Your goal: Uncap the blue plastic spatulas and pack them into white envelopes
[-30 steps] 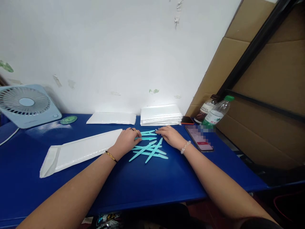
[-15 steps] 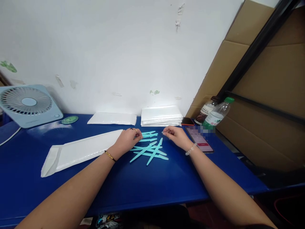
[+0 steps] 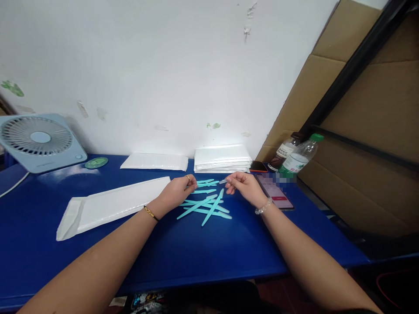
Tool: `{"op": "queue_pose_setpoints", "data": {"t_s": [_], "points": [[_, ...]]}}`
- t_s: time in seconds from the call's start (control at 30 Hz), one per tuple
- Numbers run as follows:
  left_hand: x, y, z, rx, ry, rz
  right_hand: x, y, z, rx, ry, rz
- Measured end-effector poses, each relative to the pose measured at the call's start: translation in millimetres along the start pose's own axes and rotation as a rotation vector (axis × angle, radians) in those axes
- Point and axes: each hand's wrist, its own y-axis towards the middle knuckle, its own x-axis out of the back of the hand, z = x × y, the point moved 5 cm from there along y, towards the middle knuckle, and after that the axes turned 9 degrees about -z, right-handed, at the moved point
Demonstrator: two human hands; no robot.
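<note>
Head view: the left hand's [image 3: 183, 189] grip is pinched narrow on a turquoise plastic tool; the right hand's [image 3: 242, 186] grip pinches a small clear cap [image 3: 223, 181]. Between and below them, more turquoise tools [image 3: 212, 209] lie crisscrossed on the blue counter [image 3: 196, 257].

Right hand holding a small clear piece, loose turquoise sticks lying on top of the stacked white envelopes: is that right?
Not quite: the head view shows the loose turquoise sticks lying on the blue table, on the near side of the stacked white envelopes. The right hand does hold the small clear piece.
</note>
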Motion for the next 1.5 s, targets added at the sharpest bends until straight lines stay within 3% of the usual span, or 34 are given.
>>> {"op": "queue_pose_setpoints", "data": {"t_s": [0.33,0.4,0.57,0.63,0.87,1.03,1.2,1.5], "points": [[-6.2,-5,-12,-0.06,0.007,0.031,-26,-10,5,-0.021,-0.016,0.118],[-6.1,-5,-14,-0.072,0.035,0.042,-17,-8,6,0.0,-0.116,0.106],[-1.7,-1,-7,-0.115,0.198,-0.025,38,7,3,0.163,-0.594,-0.208],[-2.4,0,-2,-0.113,0.238,-0.027,51,12,-3,0.188,-0.785,-0.246],[-8.3,0,3,-0.055,0.246,0.066,43,19,-27,0.171,-0.966,-0.049],[-3.7,-1,2,-0.007,0.175,0.036,52,17,-31,0.144,-1.003,-0.035],[0.4,-3,-4,0.044,0.017,0.01,54,12,-31,0.05,-0.848,-0.006],[-5.1,-6,-4,0.05,-0.104,0.061,17,2,-8,-0.162,-0.011,-0.004]]}}
